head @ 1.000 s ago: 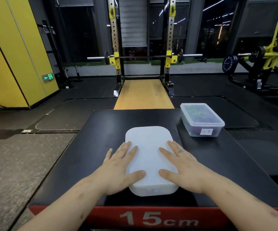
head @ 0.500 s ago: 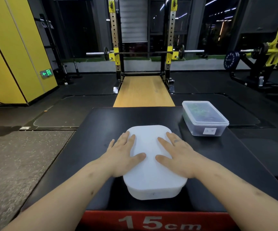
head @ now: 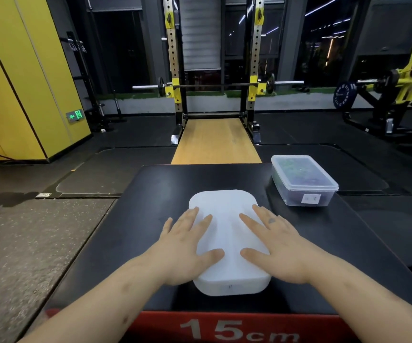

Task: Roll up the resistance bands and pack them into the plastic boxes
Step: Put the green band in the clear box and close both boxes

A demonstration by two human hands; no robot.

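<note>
- Head view shows a black padded platform (head: 150, 219) with a red front face marked 15cm. It carries both boxes, and no loose resistance band lies on the part of its top that shows.
- A white opaque plastic box (head: 227, 214) with rounded corners sits lengthways at the middle of the platform, one short end close to the near edge. Its lid is on, so its contents cannot be seen.
- A clear rectangular plastic box (head: 323, 191), lidded and bearing a small white label (head: 311, 198), stands by the far right corner, well apart from the white one. Dim green and purple shapes (head: 299, 170) show through its lid. They are probably rolled bands, but too blurred to be sure.
- The left hand (head: 187, 246) lies flat on the left side of the white lid, fingers straight and spread, gripping nothing.
- The right hand (head: 279, 246) lies the same way on the right side, flat and spread, holding nothing.
- Both palms seem to be pressing the lid home, so the packing looks almost finished. What probably remains is to seat the lid all round its rim.
</note>
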